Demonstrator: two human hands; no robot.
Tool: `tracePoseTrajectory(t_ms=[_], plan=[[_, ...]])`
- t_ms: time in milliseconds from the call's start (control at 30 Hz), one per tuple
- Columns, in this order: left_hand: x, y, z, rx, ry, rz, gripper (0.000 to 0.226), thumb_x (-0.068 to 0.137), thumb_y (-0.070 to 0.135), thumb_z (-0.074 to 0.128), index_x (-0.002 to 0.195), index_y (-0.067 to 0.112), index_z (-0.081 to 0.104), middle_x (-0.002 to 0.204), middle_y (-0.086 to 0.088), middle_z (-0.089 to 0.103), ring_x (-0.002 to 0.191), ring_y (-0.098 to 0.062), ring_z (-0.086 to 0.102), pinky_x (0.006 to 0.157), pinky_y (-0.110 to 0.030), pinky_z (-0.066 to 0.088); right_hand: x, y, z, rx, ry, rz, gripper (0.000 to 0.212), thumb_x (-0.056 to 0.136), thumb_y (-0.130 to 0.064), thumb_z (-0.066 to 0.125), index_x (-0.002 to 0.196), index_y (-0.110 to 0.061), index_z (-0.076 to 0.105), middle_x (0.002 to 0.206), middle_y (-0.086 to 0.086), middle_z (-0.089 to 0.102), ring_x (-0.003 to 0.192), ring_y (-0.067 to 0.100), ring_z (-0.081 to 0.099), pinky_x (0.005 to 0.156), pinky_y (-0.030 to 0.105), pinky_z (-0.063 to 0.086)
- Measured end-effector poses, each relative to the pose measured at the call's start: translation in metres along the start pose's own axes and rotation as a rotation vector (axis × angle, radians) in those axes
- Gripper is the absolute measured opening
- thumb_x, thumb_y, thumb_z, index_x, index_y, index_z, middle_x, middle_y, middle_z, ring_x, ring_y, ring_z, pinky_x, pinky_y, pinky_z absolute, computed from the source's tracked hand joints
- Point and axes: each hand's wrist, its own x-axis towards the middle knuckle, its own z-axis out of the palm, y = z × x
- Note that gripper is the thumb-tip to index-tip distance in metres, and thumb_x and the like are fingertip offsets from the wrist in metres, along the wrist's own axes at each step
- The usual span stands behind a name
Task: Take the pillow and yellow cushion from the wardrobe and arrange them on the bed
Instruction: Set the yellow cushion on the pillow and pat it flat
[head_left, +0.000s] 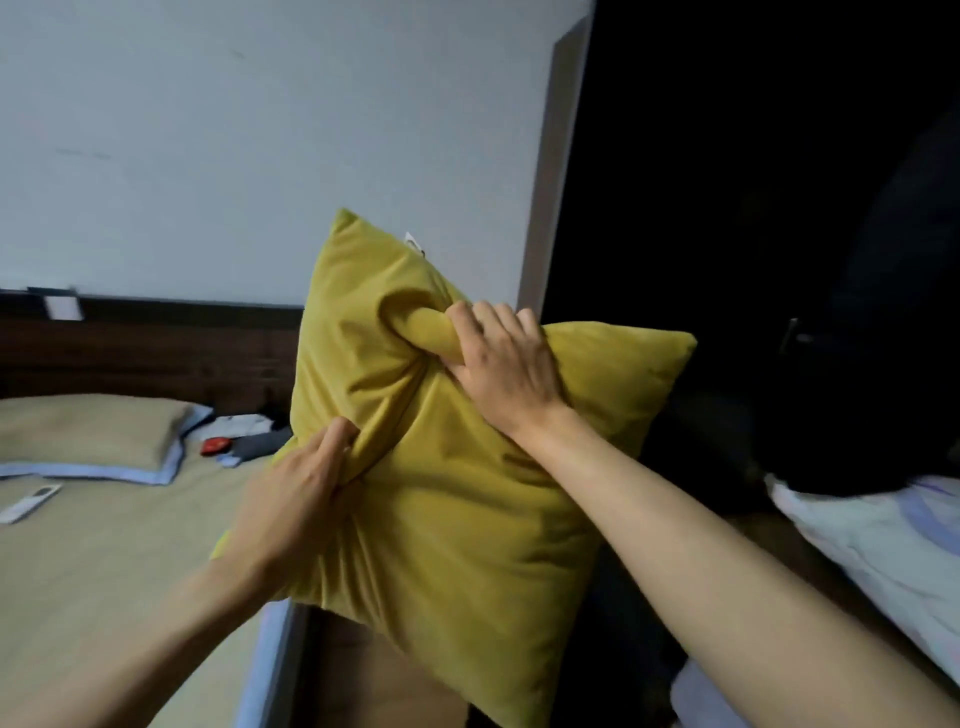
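Note:
I hold the yellow cushion (467, 519) up in the air in the middle of the view, tilted, beside the bed's right edge. My right hand (504, 364) grips a bunched fold near the cushion's top. My left hand (296, 499) pinches the fabric at its left side. A tan pillow (88, 431) with a blue border lies flat on the bed (119, 566) at the left, near the dark headboard (145, 353). The wardrobe is not clearly visible.
A white remote (28, 501) lies on the bed's left. A red object (215, 445) and some dark and white items rest by the headboard. White bedding (883, 551) sits at the right. A dark doorway (753, 234) fills the upper right.

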Motion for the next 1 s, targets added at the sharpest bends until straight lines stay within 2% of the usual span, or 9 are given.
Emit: tracePoseTrajectory(t_ms=[133,267,433,567,667,767,867,933,1000], plan=[[-0.033,-0.068,-0.019,0.142,-0.044,-0.158,0.041,0.084,0.013,0.068,0.111,0.023,0.039,0.101,-0.006,0.063,0.076,-0.030,0.060,0.055,-0.040,0.048,0.038,-0.073,0.063,0.200,-0.095,-0.099,0.040,0.095,-0.038,0.058,0.124,-0.011,0.050,0.111,0.012,0.063,0.099,0.033,0.059,0.084,0.044,0.042],[-0.063,-0.116,-0.029,0.276,-0.061,-0.321,0.044,0.085,0.013,0.064,0.117,0.025,0.037,0.104,-0.003,0.063,0.075,-0.026,0.061,0.053,-0.040,0.050,0.063,-0.134,0.115,0.363,-0.147,-0.180,0.041,0.097,-0.041,0.052,0.125,-0.011,0.049,0.110,0.012,0.062,0.098,0.033,0.058,0.083,0.045,0.043],[-0.078,-0.152,-0.031,0.366,-0.069,-0.463,0.043,0.085,0.019,0.065,0.116,0.026,0.036,0.111,0.000,0.063,0.083,-0.025,0.062,0.054,-0.037,0.046,0.090,-0.187,0.166,0.495,-0.133,-0.301,0.037,0.095,-0.036,0.058,0.122,-0.011,0.051,0.103,0.011,0.064,0.089,0.031,0.060,0.076,0.042,0.044],[-0.088,-0.169,-0.031,0.430,-0.024,-0.544,0.048,0.079,0.019,0.069,0.117,0.023,0.042,0.106,-0.001,0.064,0.075,-0.026,0.063,0.049,-0.035,0.045,0.115,-0.222,0.200,0.601,-0.126,-0.394,0.036,0.097,-0.039,0.057,0.120,-0.012,0.052,0.102,0.011,0.065,0.087,0.029,0.061,0.076,0.041,0.046],[-0.104,-0.184,-0.034,0.422,-0.016,-0.647,0.037,0.082,0.028,0.062,0.112,0.027,0.040,0.102,0.005,0.059,0.076,-0.023,0.060,0.050,-0.034,0.041,0.128,-0.258,0.215,0.669,-0.173,-0.481,0.038,0.097,-0.038,0.055,0.125,-0.013,0.049,0.108,0.011,0.065,0.094,0.030,0.061,0.082,0.043,0.048],[-0.117,-0.209,-0.040,0.411,-0.007,-0.758,0.035,0.083,0.032,0.061,0.102,0.032,0.032,0.092,0.012,0.052,0.075,-0.018,0.054,0.053,-0.036,0.037,0.141,-0.298,0.227,0.716,-0.195,-0.576,0.041,0.096,-0.040,0.052,0.125,-0.012,0.048,0.107,0.011,0.063,0.094,0.031,0.059,0.080,0.042,0.043],[-0.122,-0.238,-0.048,0.337,-0.008,-0.793,0.028,0.084,0.035,0.054,0.103,0.028,0.035,0.094,0.007,0.053,0.080,-0.023,0.055,0.063,-0.043,0.048,0.156,-0.332,0.244,0.749,-0.231,-0.614,0.042,0.098,-0.044,0.047,0.124,-0.012,0.048,0.110,0.011,0.062,0.098,0.032,0.058,0.082,0.044,0.043],[-0.120,-0.259,-0.054,0.312,-0.014,-0.797,0.029,0.083,0.041,0.048,0.103,0.024,0.036,0.092,0.004,0.053,0.080,-0.026,0.055,0.066,-0.047,0.050,0.169,-0.349,0.257,0.745,-0.259,-0.629,0.042,0.099,-0.044,0.047,0.124,-0.011,0.047,0.114,0.012,0.062,0.100,0.033,0.058,0.084,0.044,0.042],[-0.114,-0.280,-0.056,0.314,-0.016,-0.801,0.033,0.083,0.043,0.049,0.105,0.021,0.037,0.094,0.001,0.055,0.082,-0.028,0.056,0.067,-0.048,0.050,0.182,-0.363,0.269,0.741,-0.270,-0.651,0.042,0.099,-0.044,0.048,0.125,-0.011,0.046,0.114,0.013,0.061,0.100,0.033,0.057,0.084,0.043,0.042]])
